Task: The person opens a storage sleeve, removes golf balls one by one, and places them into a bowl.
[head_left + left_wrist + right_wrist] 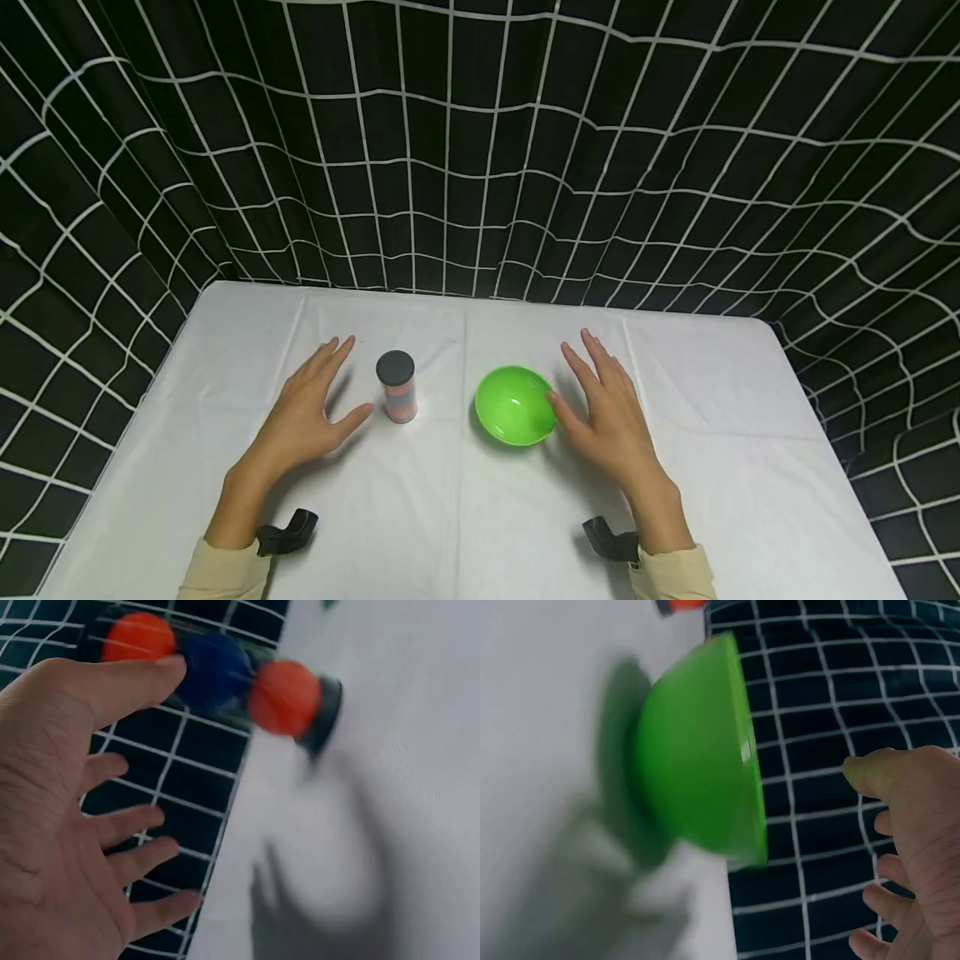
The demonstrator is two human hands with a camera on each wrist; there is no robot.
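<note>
A clear tube with a dark lid [395, 367] stands upright on the white cloth, left of the middle. In the left wrist view it holds a blue ball [215, 673] between two orange balls [285, 697]. My left hand [300, 417] hovers just left of the tube, fingers spread and thumb pointing toward it, holding nothing. To the right sits a bright green bowl [513, 406], upright, with nothing in it. My right hand [611, 417] is spread beside the bowl's right side, and its thumb overlaps the rim in the head view; the right wrist view shows the thumb apart from the bowl [690, 750].
The white-clothed table [375, 533] extends to both sides. A black curtain with a white grid [480, 150] rises behind and around it. A black wrist-worn device [288, 533] sticks out at the left cuff, and another black device [609, 540] at the right.
</note>
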